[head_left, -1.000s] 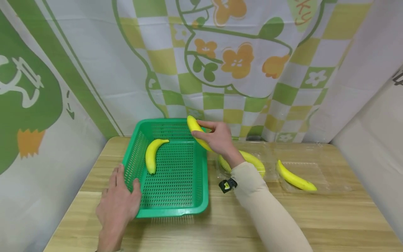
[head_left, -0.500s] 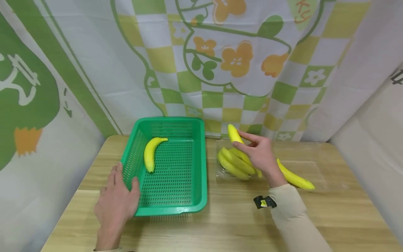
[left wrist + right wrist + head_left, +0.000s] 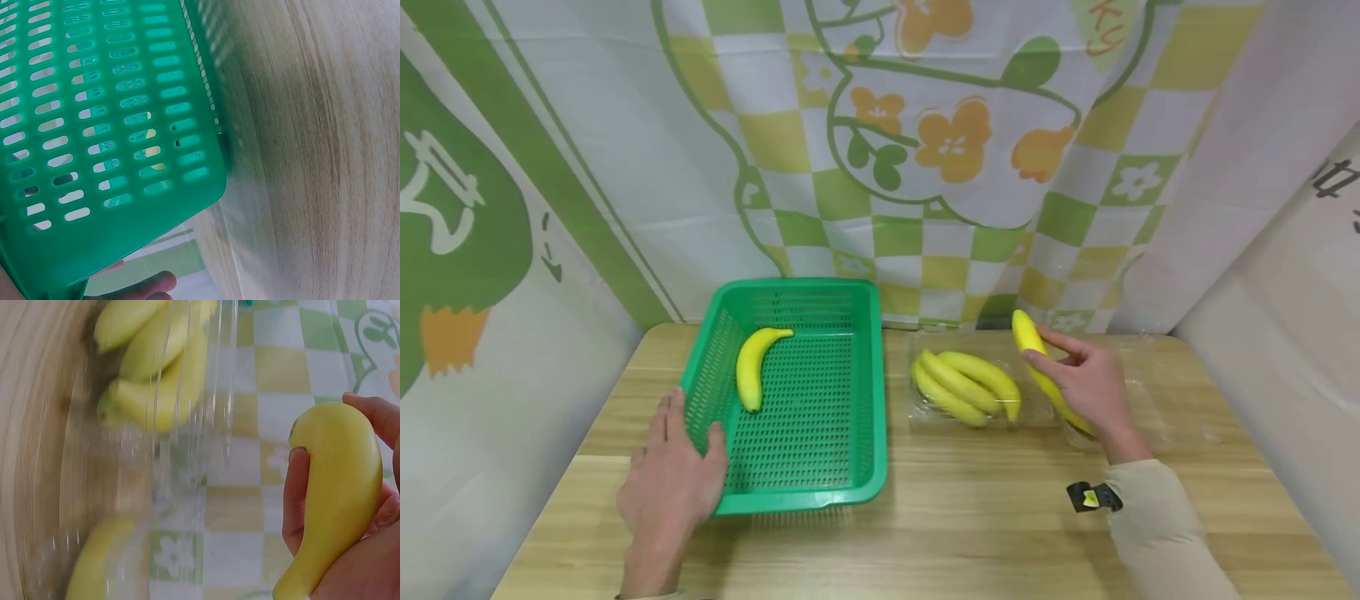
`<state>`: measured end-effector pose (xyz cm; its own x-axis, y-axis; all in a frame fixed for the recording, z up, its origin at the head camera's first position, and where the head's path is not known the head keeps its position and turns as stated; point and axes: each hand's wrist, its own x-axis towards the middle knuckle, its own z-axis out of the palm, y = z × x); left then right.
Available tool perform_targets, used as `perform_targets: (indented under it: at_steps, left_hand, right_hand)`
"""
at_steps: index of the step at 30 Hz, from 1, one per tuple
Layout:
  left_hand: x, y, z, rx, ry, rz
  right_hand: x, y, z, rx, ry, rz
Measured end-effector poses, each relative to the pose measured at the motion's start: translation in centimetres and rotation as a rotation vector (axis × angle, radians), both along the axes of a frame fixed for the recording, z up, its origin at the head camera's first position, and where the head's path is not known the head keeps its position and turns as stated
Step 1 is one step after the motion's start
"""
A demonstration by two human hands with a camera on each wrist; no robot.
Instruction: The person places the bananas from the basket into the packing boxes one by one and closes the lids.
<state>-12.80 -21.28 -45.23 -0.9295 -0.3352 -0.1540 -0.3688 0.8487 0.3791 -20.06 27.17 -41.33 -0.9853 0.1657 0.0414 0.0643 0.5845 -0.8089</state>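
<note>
My right hand (image 3: 1090,387) holds a yellow banana (image 3: 340,481) between thumb and fingers, over the right-hand clear plastic container. Another banana (image 3: 103,556) lies in that container, mostly hidden behind the hand in the head view. My left hand (image 3: 670,475) holds the left rim of a green plastic basket (image 3: 880,400), thumb at the rim and fingers along the outside. Inside the basket a single banana (image 3: 750,371) lies near the left wall. From the left wrist, the slotted wall fills much of the view, with a few fingers (image 3: 147,287) beyond its lower edge.
Between basket and right hand, a clear plastic container (image 3: 917,408) holds several bananas (image 3: 958,387). Its raised clear plastic (image 3: 219,394) shows in the right wrist view. Everything stands on a wooden table (image 3: 940,517), backed by a patterned curtain (image 3: 940,167).
My right hand has carried the banana rightward from the basket's far right corner, past the bananas in the left container, to the right container. The left hand has stayed at the basket.
</note>
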Motion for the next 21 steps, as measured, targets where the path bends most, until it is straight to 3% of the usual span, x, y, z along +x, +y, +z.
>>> perform_targets:
  at_steps: [12,21]
  left_hand:
    - [0.0,-0.1,0.0,0.011,-0.015,0.012]
    - [0.0,0.0,-0.1,0.014,0.009,0.009]
  right_hand:
    - [1.0,4.7,-0.7,0.063,-0.059,-0.074]
    - [1.7,7.6,-2.4,0.143,-0.058,-0.044]
